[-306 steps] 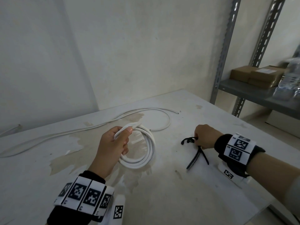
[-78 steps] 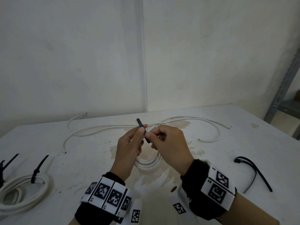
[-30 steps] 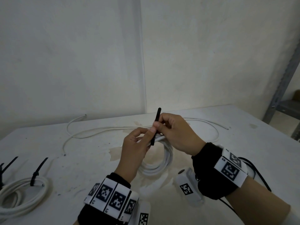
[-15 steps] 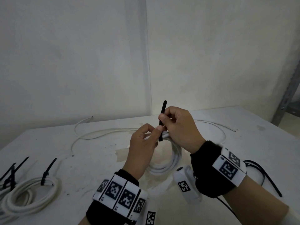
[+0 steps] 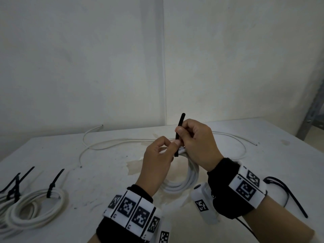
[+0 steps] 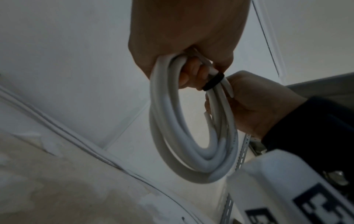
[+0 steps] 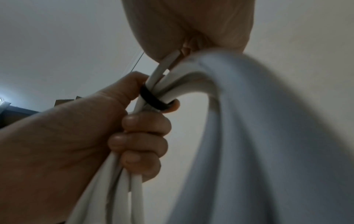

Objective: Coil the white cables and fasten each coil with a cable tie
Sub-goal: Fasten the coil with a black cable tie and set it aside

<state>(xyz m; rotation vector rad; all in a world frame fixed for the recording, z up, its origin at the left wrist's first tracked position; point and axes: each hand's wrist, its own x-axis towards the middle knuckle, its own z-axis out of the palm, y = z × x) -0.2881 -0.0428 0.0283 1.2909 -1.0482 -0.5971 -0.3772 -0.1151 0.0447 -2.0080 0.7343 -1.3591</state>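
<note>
A coil of white cable [image 5: 185, 179] is held up above the tabletop [image 5: 105, 172] between both hands. The top of the coil is gripped by the left hand [image 5: 157, 158], whose fingers are curled around the bundled strands. A black cable tie [image 5: 179, 134] is looped around those strands, and its free tail is pinched by the right hand [image 5: 196, 141] between thumb and fingers and stands upward. In the left wrist view the tie band [image 6: 213, 81] is seen wrapped around the strands at the top of the coil.

Loose white cables [image 5: 112, 142] lie along the far part of the tabletop. At the near left, tied coils [image 5: 35, 209] rest on the tabletop, each bound by a black tie [image 5: 52, 185]. A spare black tie [image 5: 287, 195] lies at the right, partly hidden by the right wrist
</note>
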